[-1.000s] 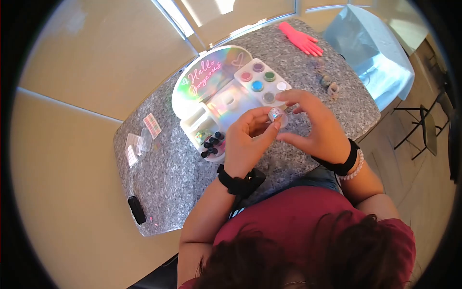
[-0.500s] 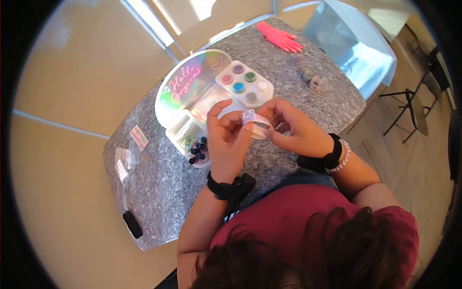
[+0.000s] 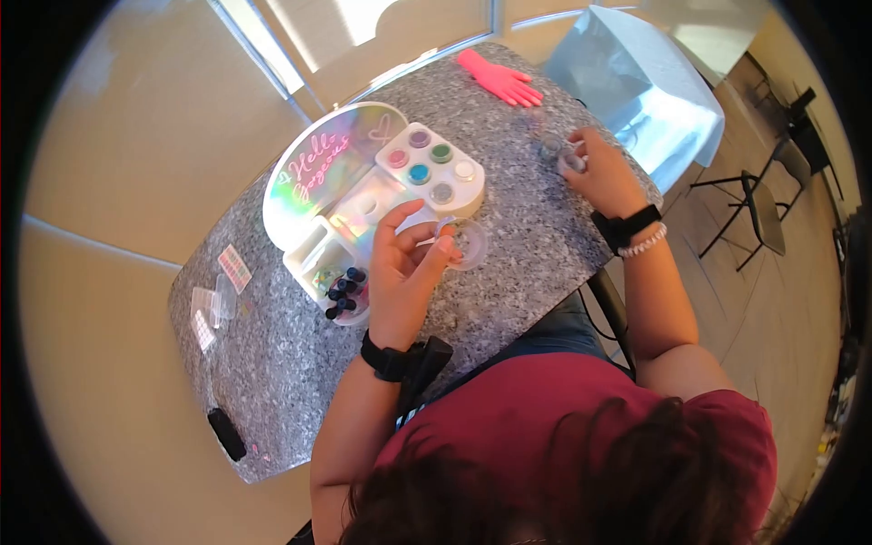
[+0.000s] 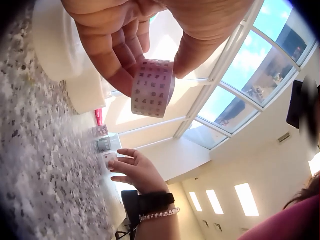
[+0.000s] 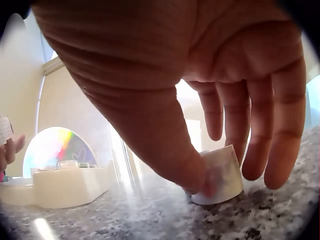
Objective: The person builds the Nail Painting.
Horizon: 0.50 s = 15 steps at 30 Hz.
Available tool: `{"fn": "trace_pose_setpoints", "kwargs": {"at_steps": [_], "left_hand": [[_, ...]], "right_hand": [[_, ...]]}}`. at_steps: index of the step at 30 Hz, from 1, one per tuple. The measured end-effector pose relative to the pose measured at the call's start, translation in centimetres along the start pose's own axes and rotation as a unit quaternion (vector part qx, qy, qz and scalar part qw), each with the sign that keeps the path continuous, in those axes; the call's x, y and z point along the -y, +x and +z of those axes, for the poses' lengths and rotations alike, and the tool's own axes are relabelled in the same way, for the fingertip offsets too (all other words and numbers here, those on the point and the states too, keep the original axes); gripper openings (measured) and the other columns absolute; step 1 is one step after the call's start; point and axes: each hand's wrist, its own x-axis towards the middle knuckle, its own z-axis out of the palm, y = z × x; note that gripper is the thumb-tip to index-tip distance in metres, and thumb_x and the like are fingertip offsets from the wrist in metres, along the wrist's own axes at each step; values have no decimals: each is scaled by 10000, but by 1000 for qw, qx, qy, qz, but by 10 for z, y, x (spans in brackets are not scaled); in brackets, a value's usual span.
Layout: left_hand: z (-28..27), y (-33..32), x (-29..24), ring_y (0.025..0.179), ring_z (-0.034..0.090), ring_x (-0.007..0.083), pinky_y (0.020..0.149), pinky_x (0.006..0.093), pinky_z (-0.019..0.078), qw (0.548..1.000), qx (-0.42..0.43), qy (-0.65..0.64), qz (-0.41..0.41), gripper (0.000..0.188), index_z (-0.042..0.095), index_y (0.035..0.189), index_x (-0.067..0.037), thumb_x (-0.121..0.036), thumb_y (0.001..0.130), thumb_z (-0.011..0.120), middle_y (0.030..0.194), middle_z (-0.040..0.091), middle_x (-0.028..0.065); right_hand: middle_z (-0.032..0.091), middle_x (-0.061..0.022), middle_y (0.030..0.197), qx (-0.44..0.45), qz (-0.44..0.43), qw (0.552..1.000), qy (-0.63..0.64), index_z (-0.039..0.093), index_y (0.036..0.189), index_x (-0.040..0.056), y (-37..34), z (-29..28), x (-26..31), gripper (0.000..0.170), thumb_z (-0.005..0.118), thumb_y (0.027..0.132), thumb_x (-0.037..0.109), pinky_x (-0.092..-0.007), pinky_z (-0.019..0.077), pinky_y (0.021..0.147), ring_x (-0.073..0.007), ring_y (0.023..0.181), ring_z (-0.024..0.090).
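My left hand (image 3: 400, 286) pinches a translucent roll of tape (image 4: 151, 90), held up over the table at the front of a white cosmetics case (image 3: 474, 202). Rows of small dark marks cover the tape in the left wrist view. Out at the table's right side is my right hand (image 3: 610, 182), thumb and fingers around a second, pale roll of tape (image 5: 222, 175). That roll's lower edge is at the speckled tabletop in the right wrist view. Just beyond it stands another small roll (image 3: 550, 145).
The case's iridescent lid (image 3: 313, 154) stands raised; small pots of colour and black-capped bottles (image 3: 343, 292) fill its sides. A pink hand form (image 3: 500, 80) lies at the back. Sticker sheets (image 3: 234, 268) and a black object (image 3: 226, 434) are on the left.
Both hands were together at the left hand's roll half a second ago. My right hand has since left it and moved right to another roll; the left still holds its own.
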Motion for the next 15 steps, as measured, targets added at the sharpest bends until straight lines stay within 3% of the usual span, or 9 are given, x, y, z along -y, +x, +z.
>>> {"fn": "trace_pose_setpoints", "kwargs": {"at_steps": [1,3,5,6,8,11,15], "left_hand": [[-1,0,0,1079,753,182,949,343,599,1000,-8,2,1,569,460,1596,-55,-90,1086,710,1262,748,113],[-3,1,1,1075,757,181,913,335,602,999,0,-26,-30,564,459,1596,-58,-127,1095,709,1253,747,103],[-2,2,1,1083,757,181,904,328,601,999,-4,-24,-42,566,459,1596,-59,-135,1095,712,1264,746,109],[-2,1,0,1091,757,181,895,321,599,998,1,-22,-54,568,459,1595,-59,-144,1095,715,1274,745,115],[2,-1,-3,1105,753,177,899,318,599,998,3,-9,-56,565,461,1593,-61,-137,1094,717,1277,747,119],[5,0,-1,1100,755,171,919,310,608,999,3,-17,-44,568,460,1572,-52,-96,1078,736,1268,751,139],[-3,3,3,1091,756,161,936,298,609,999,-12,17,-26,563,459,1548,-38,-35,1061,741,1207,771,151]], "right_hand": [[742,-232,1135,6,-6,1000,3,630,1261,28,-6,-5,8,363,785,977,194,-476,582,924,-422,1055,734],[742,-193,1109,-35,-148,988,-33,660,1247,31,-21,-15,18,307,776,999,171,-440,605,867,-361,1021,749],[729,-135,1160,25,-143,982,120,698,1227,44,-45,-25,68,265,790,981,84,-385,637,839,-276,1062,749],[729,-135,1160,29,-142,982,124,698,1227,44,-55,-24,82,265,790,981,84,-385,637,839,-276,1062,749],[701,-106,1259,96,-255,919,286,719,1224,58,-70,-18,101,304,820,940,14,-343,667,867,-228,1112,744],[667,-109,1357,112,-270,898,328,721,1206,57,-82,-4,116,324,822,913,-39,-355,679,925,-236,1151,748],[728,-111,1200,136,-246,915,289,721,1200,44,-83,12,112,294,830,930,1,-346,683,892,-208,1057,776]]}}
